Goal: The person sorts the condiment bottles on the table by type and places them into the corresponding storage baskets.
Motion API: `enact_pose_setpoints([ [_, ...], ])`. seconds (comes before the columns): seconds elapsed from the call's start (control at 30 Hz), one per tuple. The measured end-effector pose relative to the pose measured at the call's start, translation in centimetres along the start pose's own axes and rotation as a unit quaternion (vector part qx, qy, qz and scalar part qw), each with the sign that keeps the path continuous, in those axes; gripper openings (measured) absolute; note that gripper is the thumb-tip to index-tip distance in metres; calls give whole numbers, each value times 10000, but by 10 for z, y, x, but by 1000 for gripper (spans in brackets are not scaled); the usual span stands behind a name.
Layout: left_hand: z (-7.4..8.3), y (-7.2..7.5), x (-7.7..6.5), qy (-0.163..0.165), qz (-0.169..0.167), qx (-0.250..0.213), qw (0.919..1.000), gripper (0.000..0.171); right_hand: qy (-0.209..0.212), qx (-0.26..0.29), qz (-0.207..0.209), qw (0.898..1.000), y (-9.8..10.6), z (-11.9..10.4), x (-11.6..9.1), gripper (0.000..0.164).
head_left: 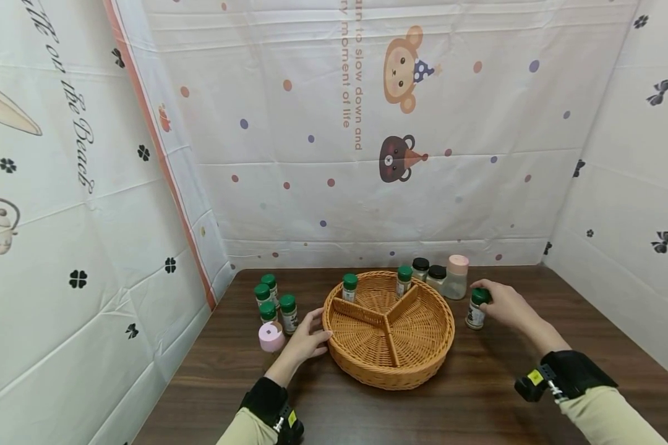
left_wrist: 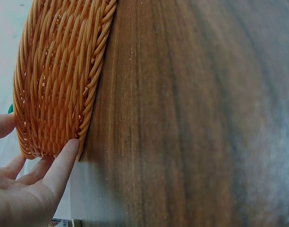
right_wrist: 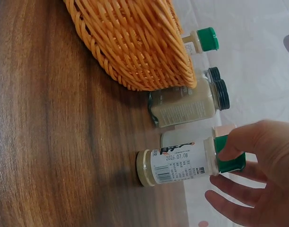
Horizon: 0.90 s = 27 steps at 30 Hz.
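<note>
My right hand point(head_left: 503, 303) grips a spice jar point(right_wrist: 180, 163) by its green cap, thumb on one side of the cap and fingers about the other. The jar stands right of the round wicker basket point(head_left: 389, 377), its printed label showing in the right wrist view. At the basket's left side, my left hand point(head_left: 307, 340) rests its fingertips against the woven outer wall and rim, fingers mostly straight. Three dividers split the basket into compartments. Two green-capped jars, one at the back left point(head_left: 349, 287) and one at the back right point(head_left: 404, 282), stand in the rear compartment.
Several green-capped jars point(head_left: 288, 314) and a pink-lidded container point(head_left: 271, 337) stand left of the basket. Behind its right side are two black-capped jars point(head_left: 436, 278) and a clear bottle with a pink cap point(head_left: 456, 278). Printed cloth walls border the wooden table point(head_left: 367, 420).
</note>
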State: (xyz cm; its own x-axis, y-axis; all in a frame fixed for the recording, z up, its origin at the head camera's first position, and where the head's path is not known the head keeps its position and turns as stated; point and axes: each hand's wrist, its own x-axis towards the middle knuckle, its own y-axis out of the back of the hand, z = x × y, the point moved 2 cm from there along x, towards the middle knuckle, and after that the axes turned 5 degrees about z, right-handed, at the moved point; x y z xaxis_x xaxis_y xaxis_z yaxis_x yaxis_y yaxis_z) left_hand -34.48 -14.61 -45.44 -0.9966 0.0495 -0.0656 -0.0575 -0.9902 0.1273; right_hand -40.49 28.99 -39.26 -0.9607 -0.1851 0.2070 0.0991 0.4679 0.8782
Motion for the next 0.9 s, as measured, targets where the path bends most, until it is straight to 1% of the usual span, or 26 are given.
enact_pose_setpoints([
  [0.13, -1, 0, 0, -1, -8, -16, 10000, 63, -95, -3, 2, 10000, 1, 2, 0, 43],
  [0.27, -1, 0, 1, -29, -45, -25, 10000, 63, -104, -4, 40, 9999, 4, 1, -1, 43],
  [0.63, -2, 0, 2, -46, -74, -39, 10000, 64, 236, -83, 396, 9989, 15, -7, -2, 41],
  [0.9, -3, 1, 2, -49, -44, -21, 10000, 64, 180, -166, 517, 9984, 24, -14, 1, 42],
])
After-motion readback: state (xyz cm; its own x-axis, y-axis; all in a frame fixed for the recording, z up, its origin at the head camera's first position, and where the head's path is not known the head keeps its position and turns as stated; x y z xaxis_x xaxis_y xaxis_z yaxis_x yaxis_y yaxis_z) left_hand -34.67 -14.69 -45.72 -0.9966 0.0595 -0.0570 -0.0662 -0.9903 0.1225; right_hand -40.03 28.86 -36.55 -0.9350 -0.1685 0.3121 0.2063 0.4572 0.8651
